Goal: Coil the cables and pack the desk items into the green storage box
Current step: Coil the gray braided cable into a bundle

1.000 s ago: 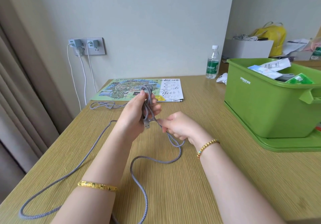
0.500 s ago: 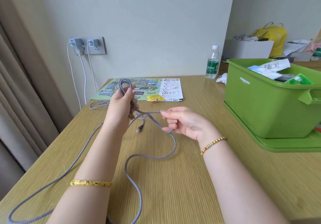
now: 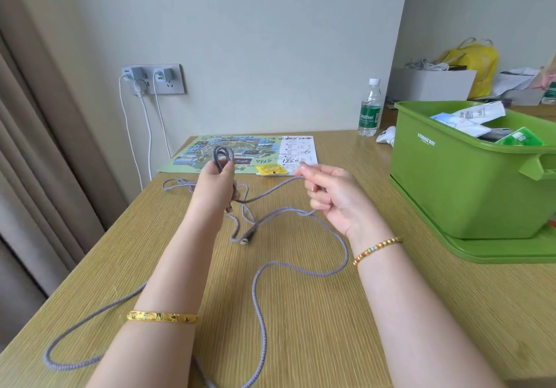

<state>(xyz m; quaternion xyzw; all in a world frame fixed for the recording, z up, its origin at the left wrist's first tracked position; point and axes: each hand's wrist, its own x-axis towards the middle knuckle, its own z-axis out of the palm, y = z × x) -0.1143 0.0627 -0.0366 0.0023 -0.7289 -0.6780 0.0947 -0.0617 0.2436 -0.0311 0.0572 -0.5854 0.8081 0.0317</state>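
- Gripping a small coil of the grey braided cable (image 3: 272,270), the left hand (image 3: 214,190) is held upright above the surface (image 3: 331,342); its fingers (image 3: 230,174) are curled round the loops, which stand out above them, and a metal plug hangs just below them.
- Left of these fingers, slack cable runs in a wide loop along the surface toward the near left edge; a gold bangle (image 3: 162,317) sits on the left forearm.
- Beyond the left fingers, a printed map sheet (image 3: 240,154) lies flat, with a yellow packet (image 3: 272,170) at its near edge.
- Between the two hands, a taut stretch of cable spans from the coil to the right fingers; below it, a second plug end rests on the surface.
- The right hand (image 3: 334,198) pinches the cable between thumb and forefinger, remaining fingers curled; a beaded bracelet (image 3: 377,249) is on its wrist.
- Beyond the right fingers, a water bottle (image 3: 369,107) stands by the wall.
- Right of the right fingers, well apart, the green storage box (image 3: 463,183) stands on its lid, holding packets.
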